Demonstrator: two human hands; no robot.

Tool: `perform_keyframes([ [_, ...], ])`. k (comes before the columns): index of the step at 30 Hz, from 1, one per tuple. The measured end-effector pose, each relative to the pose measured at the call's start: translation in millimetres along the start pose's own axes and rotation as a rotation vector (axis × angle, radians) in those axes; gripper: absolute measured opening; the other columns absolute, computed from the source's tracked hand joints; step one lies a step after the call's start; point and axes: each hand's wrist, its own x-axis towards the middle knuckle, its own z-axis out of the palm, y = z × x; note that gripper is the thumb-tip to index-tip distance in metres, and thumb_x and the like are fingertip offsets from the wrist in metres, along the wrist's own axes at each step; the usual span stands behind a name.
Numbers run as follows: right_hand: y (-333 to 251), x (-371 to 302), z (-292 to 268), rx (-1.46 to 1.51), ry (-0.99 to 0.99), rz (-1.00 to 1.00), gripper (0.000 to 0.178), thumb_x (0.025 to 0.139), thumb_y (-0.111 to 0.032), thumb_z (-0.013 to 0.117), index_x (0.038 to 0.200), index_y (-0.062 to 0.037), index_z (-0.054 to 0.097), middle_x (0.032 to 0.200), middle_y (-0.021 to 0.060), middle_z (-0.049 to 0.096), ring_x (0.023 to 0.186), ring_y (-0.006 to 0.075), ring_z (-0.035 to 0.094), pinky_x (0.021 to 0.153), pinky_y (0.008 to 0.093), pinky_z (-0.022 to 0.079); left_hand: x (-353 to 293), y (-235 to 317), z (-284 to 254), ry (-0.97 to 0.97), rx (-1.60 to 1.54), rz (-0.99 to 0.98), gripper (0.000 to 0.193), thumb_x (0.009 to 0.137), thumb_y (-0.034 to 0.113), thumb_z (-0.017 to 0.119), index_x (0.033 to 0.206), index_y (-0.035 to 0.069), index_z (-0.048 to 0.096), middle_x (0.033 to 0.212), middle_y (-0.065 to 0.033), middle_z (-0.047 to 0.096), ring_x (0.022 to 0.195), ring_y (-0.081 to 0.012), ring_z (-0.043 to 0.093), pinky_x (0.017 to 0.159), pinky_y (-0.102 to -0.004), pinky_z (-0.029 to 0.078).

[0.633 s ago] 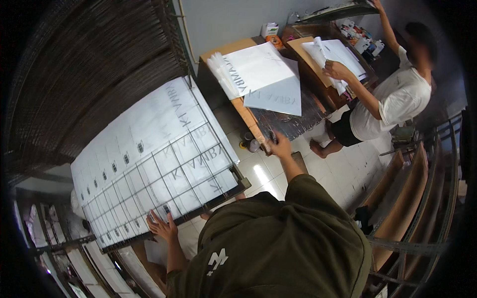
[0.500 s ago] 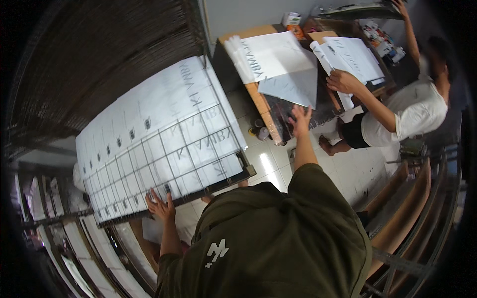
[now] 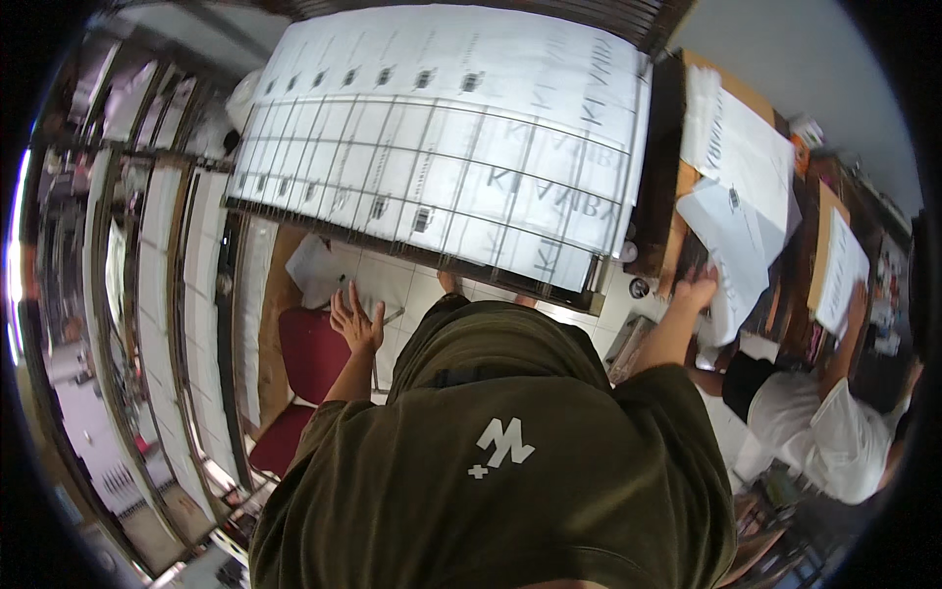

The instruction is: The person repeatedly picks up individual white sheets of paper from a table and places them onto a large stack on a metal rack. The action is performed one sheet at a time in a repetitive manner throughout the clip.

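Note:
My left hand [image 3: 358,322] is in the air with its fingers spread, holding nothing. It is below the front edge of the drying rack [image 3: 451,263] and near a red chair. Under the rack's wire grid lie wide white printed sheets [image 3: 392,128] with rows of dark marks and large grey letters. On my right, my right hand [image 3: 695,292] is closed at the near edge of a thin white sheet [image 3: 731,231], which bends down beside it. Part of its fingertips is hidden. That sheet comes from a pile of white printed sheets [image 3: 751,147] on the table.
A co-worker in a white shirt [image 3: 824,427] stands at the right, one hand on another white sheet [image 3: 844,265] on a board. A red chair [image 3: 309,358] stands near my left hand. Shelves with boards [image 3: 162,275] fill the left side. Tiled floor [image 3: 392,280] shows below the rack.
My view has turned left, so the rack is now straight ahead. My right hand, open at the sheet's corner before, has closed there, and the sheet now curves downward. My left hand left the rack's edge.

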Motion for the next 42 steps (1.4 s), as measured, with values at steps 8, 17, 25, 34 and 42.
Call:
perform_keyframes([
  [8, -91.6, 6.0, 102.6, -0.181, -0.035, -0.533, 0.038, 0.067, -0.003, 0.068, 0.092, 0.0061, 0.042, 0.085, 0.0154, 0.055, 0.068, 0.0246, 0.057, 0.055, 0.0358, 0.047, -39.9, -57.7, 39.6, -0.101, -0.054, -0.394, 0.070, 0.083, 0.058, 0.046, 0.138, 0.020, 0.030, 0.139, -0.0158, 0.024, 0.132, -0.0326, 0.016, 0.102, -0.0516, 0.014],
  [17, -109.3, -273.0, 303.2, -0.424, -0.957, -0.672, 0.066, 0.078, -0.003, 0.061, 0.138, -0.0084, 0.031, 0.139, 0.0226, 0.029, 0.121, 0.0286, 0.039, 0.102, 0.0370, 0.028, 37.8, -73.9, 38.7, -0.208, -0.538, -0.303, 0.067, 0.084, 0.061, 0.041, 0.137, 0.021, 0.031, 0.135, -0.0165, 0.030, 0.126, -0.0320, 0.027, 0.099, -0.0498, 0.020],
  [25, -10.9, -585.9, 371.2, -0.945, -1.940, -0.457, 0.051, 0.073, 0.005, 0.049, 0.125, 0.0020, 0.047, 0.117, 0.0146, 0.053, 0.104, 0.0178, 0.052, 0.090, 0.0245, 0.040, 28.1, -197.2, 61.9, -0.227, -0.476, -0.553, 0.069, 0.083, 0.060, 0.042, 0.138, 0.021, 0.030, 0.137, -0.0156, 0.029, 0.127, -0.0316, 0.027, 0.100, -0.0487, 0.022],
  [34, 50.7, -814.0, 386.1, -1.107, -2.660, -0.434, 0.061, 0.064, 0.007, 0.043, 0.124, -0.0034, 0.052, 0.114, 0.0106, 0.058, 0.078, 0.0085, 0.058, 0.071, 0.0205, 0.048, -21.6, -283.8, 48.4, -0.373, -0.460, -0.897, 0.068, 0.085, 0.061, 0.038, 0.140, 0.022, 0.026, 0.140, -0.0149, 0.025, 0.130, -0.0309, 0.024, 0.101, -0.0498, 0.021],
  [42, 144.9, -792.6, 451.3, -0.560, -2.211, -0.482, 0.060, 0.068, 0.011, 0.043, 0.127, 0.0010, 0.046, 0.125, 0.0148, 0.051, 0.100, 0.0137, 0.054, 0.084, 0.0212, 0.043, 5.5, -260.5, 82.3, -0.278, -0.606, -0.918, 0.064, 0.084, 0.058, 0.043, 0.136, 0.024, 0.031, 0.135, -0.0144, 0.029, 0.125, -0.0338, 0.029, 0.098, -0.0520, 0.025],
])
